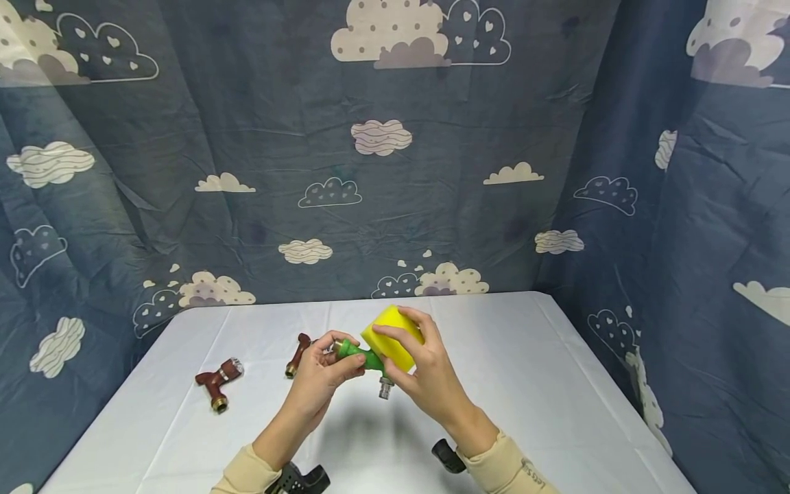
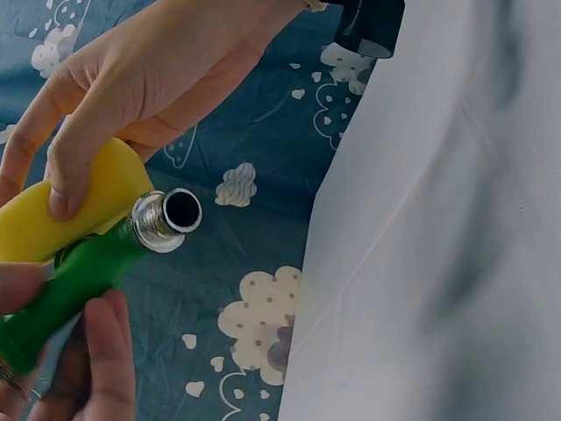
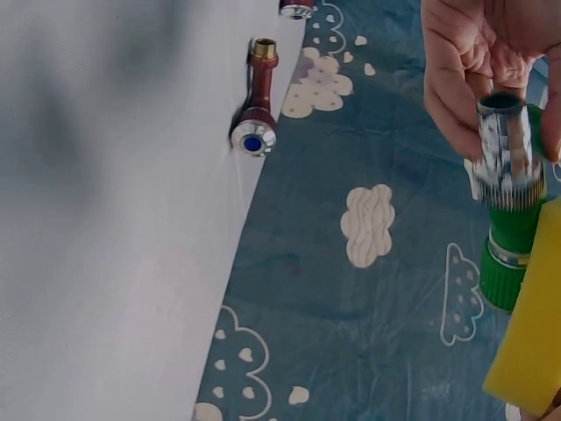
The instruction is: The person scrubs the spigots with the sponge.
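Obscuring part of green fitting (image 1: 373, 360), yellow sponge (image 1: 393, 349), left hand (image 1: 319, 379).

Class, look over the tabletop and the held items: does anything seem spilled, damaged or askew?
Nothing stands out: the left hand holds the green fitting, the right hand holds the yellow sponge beside it, and no spill or breakage shows.

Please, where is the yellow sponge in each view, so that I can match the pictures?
Head: the yellow sponge is just below centre, in the right hand.
Left wrist: sponge at left edge, around mid-height, partly cut off.
Right wrist: sponge at right edge, lower half, partly cut off.
Shared landmark: the green fitting, beside it in every view.
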The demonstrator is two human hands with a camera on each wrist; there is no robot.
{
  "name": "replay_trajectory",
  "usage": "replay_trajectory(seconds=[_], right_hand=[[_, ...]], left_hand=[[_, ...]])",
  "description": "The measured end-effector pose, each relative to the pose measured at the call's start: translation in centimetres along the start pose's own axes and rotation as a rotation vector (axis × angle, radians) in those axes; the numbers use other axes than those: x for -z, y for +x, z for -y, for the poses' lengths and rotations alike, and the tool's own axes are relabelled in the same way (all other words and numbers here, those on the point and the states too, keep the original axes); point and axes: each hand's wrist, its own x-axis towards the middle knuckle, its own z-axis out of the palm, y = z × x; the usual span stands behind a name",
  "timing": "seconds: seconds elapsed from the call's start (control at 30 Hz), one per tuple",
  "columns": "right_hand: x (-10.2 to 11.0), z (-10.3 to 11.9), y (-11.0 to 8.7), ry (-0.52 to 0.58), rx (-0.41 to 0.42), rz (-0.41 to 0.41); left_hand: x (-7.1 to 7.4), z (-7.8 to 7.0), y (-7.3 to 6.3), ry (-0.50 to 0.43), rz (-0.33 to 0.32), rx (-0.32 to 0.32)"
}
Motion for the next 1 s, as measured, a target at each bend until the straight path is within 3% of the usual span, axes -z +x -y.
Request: replay_trajectory(seconds=[0.13,0.33,0.6,1.0], right_hand=[[0.12,0.01,0.16,0.005,-0.005,-0.002],[0.43,0.11,0.34,0.002,-0.010,0.002],[0.25,0.06,-0.08,-0.005,0.002,0.025],[-0.22,-0.54,-0.55,-0.083,0.059,0.057]], left_hand=[[0.17,-0.01,0.00,-0.085,0.049,-0.015],[0.47,-0.29,-0.04,-0.092,0.084,-0.030],[0.28,-0.07,-0.10,0.048,-0.040,-0.044],[0.44,0.12,0.47,-0.078,-0.217,-0.046]])
